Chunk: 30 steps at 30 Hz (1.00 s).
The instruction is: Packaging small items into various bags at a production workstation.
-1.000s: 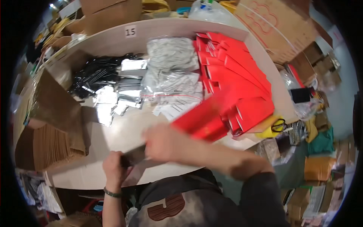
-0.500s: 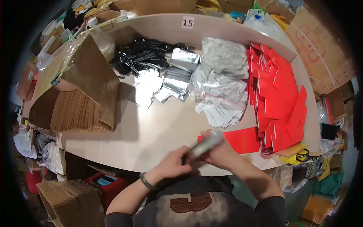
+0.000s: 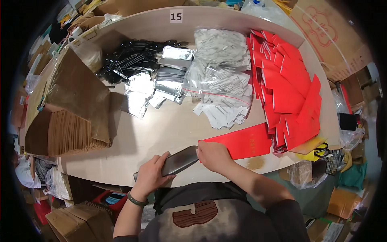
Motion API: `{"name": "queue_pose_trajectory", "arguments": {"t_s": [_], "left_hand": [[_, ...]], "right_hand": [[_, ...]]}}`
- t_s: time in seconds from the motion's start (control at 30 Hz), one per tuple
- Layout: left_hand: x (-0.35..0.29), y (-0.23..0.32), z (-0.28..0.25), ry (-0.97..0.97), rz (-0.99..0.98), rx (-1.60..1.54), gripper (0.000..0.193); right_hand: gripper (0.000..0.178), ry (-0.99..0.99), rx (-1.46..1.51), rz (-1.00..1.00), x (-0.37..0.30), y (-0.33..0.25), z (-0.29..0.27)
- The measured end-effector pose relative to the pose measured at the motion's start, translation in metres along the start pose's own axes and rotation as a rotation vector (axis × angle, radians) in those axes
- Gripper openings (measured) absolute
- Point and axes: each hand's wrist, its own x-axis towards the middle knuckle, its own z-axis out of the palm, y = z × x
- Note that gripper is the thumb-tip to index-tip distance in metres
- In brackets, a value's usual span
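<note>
A long, shiny dark-grey packet [image 3: 180, 161] slants above the near edge of the table, bowed along its length. My left hand [image 3: 151, 174] is closed round its lower left end, thumb and fingers on opposite edges. At the upper right end my right hand [image 3: 214, 156] pinches the packet's tip; its fingertips are partly hidden. Beneath and beside that hand lies a flat red envelope [image 3: 250, 142] with faint gold print. More red envelopes [image 3: 288, 97] form an overlapping heap on the right.
Silver foil packets [image 3: 141, 86], glossy black items [image 3: 133, 56] and clear bags of white slips [image 3: 223, 52] lie along the back, with loose white slips [image 3: 221, 115] in front. A cardboard box [image 3: 76, 105] of brown sheets stands left. Black-handled scissors [image 3: 321, 150] lie at the right edge.
My hands have drawn apart, the left moving left and down. The packet, blurred and short before, now stretches lengthwise between them. The view has shifted, so the table sits further left and higher.
</note>
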Motion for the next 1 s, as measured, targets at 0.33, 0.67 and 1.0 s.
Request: {"name": "queue_pose_trajectory", "arguments": {"t_s": [0.33,0.67,1.0], "left_hand": [[0.003,-0.003,0.011,0.062,-0.009,0.015,0.079],[0.057,-0.046,-0.023,0.263,0.229,0.261,0.086],[0.132,-0.036,-0.003,0.278,-0.178,0.289,0.074]], "right_hand": [[0.018,0.094,0.009,-0.054,0.001,0.009,0.000],[0.015,0.302,-0.470,-0.197,0.028,0.029,-0.028],[0.023,0.534,-0.124,0.059,0.041,0.066,-0.028]]}}
